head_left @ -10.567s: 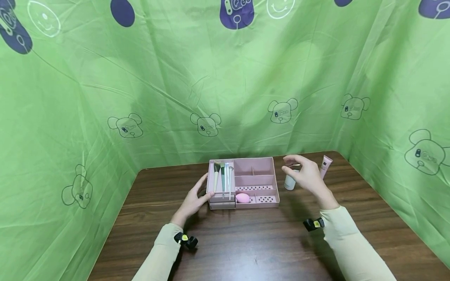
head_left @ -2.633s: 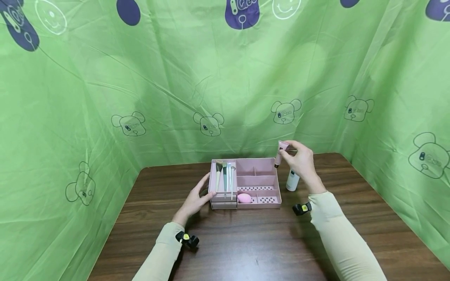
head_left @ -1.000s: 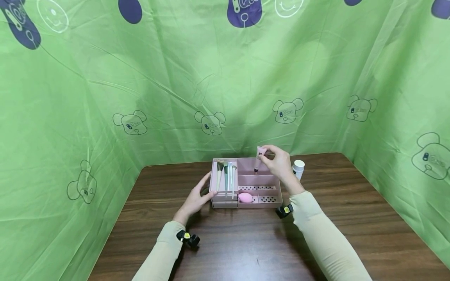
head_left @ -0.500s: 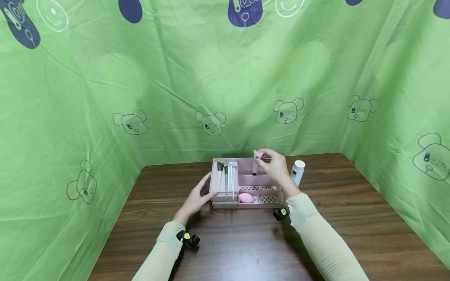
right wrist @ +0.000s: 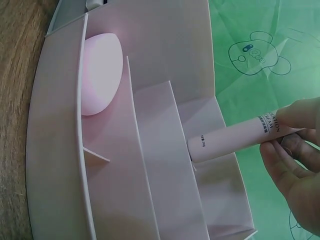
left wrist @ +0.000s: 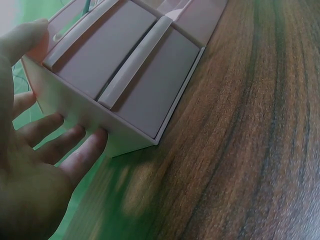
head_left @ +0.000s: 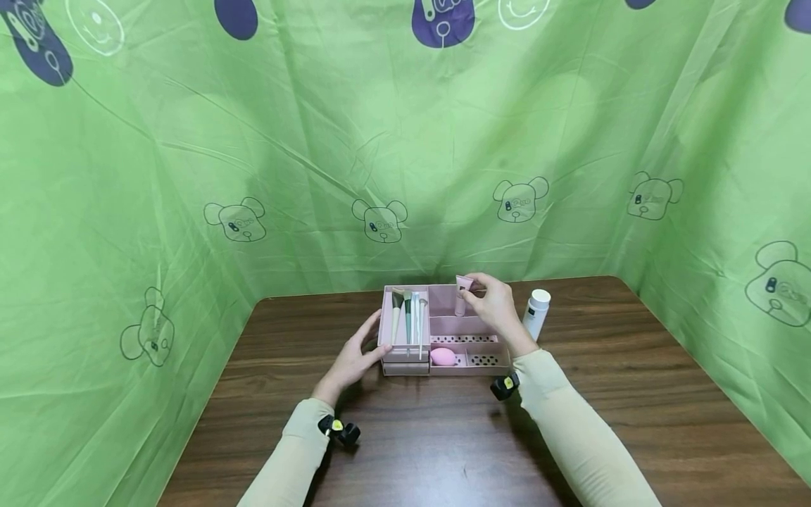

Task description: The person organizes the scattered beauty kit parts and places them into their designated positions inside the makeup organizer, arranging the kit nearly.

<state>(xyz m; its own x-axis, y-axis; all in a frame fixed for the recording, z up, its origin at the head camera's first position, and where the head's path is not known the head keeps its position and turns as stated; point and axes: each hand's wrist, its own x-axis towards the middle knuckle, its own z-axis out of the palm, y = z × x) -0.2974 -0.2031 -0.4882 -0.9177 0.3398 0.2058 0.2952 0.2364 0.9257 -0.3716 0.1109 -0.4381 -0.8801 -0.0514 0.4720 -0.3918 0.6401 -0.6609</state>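
Note:
A pink cosmetics organizer stands near the table's back edge, with drawers on its left. My right hand pinches a pink cream tube between thumb and fingers. In the right wrist view the tube points cap end down into the rear compartment, its lower tip hidden behind a divider. My left hand rests against the organizer's left side. Its thumb lies at the upper edge and its spread fingers touch the side wall, beside the drawer fronts. Several makeup brushes lie in the top left tray.
A pink makeup sponge sits in the front compartment. A white bottle stands right of the organizer, close to my right wrist. Green printed cloth hangs behind and beside the brown wooden table.
My right hand has taken the tube from the table's right side and carried it left, then lowered it into the organizer's rear compartment. The left hand stays in place.

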